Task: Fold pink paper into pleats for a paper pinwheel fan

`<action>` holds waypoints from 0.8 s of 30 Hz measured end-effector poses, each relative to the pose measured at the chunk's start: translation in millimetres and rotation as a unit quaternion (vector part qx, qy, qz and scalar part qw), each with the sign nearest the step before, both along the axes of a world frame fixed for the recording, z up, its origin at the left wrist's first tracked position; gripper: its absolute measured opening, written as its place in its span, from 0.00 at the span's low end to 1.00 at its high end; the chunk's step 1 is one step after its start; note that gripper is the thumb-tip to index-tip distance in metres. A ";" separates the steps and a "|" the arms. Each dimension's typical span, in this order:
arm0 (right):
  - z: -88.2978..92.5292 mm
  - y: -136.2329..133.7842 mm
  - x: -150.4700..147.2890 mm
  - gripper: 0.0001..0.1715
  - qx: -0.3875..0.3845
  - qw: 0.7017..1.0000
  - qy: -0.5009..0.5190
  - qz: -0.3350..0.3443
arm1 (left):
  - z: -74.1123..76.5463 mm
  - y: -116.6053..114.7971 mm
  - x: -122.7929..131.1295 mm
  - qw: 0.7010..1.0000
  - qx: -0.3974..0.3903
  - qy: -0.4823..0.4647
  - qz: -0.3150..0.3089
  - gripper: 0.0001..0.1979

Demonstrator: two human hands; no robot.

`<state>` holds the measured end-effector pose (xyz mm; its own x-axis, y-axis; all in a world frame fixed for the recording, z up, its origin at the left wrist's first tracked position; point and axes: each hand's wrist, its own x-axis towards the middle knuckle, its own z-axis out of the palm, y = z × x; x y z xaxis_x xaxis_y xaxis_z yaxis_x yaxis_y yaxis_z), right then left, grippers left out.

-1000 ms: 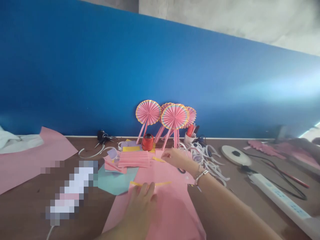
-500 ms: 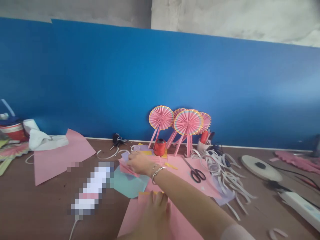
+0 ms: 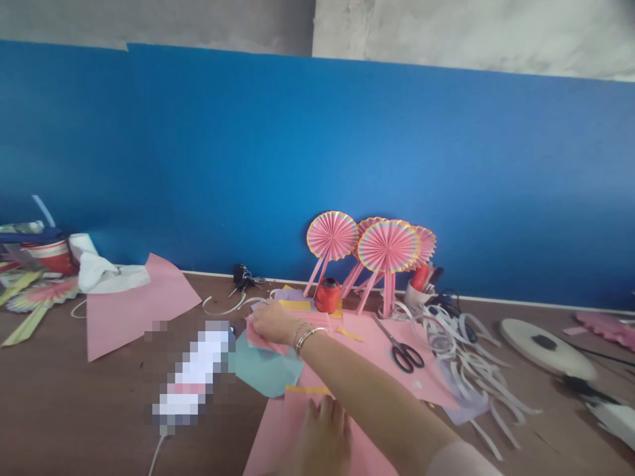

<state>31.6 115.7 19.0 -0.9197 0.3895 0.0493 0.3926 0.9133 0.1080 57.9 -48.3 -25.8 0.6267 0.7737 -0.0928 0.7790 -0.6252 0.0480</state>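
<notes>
My right hand (image 3: pixel 270 320) reaches forward across the table and rests on a stack of pleated pink paper (image 3: pixel 265 340), fingers curled down onto it. My left hand (image 3: pixel 320 439) lies flat on a large pink paper sheet (image 3: pixel 278 436) near the bottom edge, fingers together and stretched out. A yellow strip (image 3: pixel 306 390) lies just ahead of its fingertips. A light teal sheet (image 3: pixel 265 370) sits under the pink stack. Black-handled scissors (image 3: pixel 403 350) lie on pink paper to the right of my forearm.
Several pink pleated paper fans (image 3: pixel 377 248) lean on the blue wall, with a red ribbon spool (image 3: pixel 328 295) and a cup of pens (image 3: pixel 419 287) beside them. White paper strips (image 3: pixel 466 350) pile at the right. A round white base (image 3: pixel 543 340), another pink sheet (image 3: pixel 133 307), and keys (image 3: pixel 243 277) are also there.
My right hand moved left from the pink sheet's far edge onto the pleated stack. The view swung left and down, showing more of the left table. My left hand stayed on the sheet.
</notes>
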 end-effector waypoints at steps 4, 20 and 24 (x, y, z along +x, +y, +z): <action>4.0 -1.6 2.0 0.06 -0.026 0.996 0.071 -0.041 | -4.0 0.9 -1.7 1.000 0.012 0.013 -0.015 0.17; -5.6 -93.9 223.5 0.10 -0.279 0.815 0.303 -0.408 | -12.1 -5.8 -10.1 0.995 0.078 0.017 -0.060 0.19; -13.9 -103.4 240.6 0.13 -0.313 0.803 0.292 -0.416 | -8.8 -1.2 -8.6 0.996 0.053 0.006 -0.068 0.29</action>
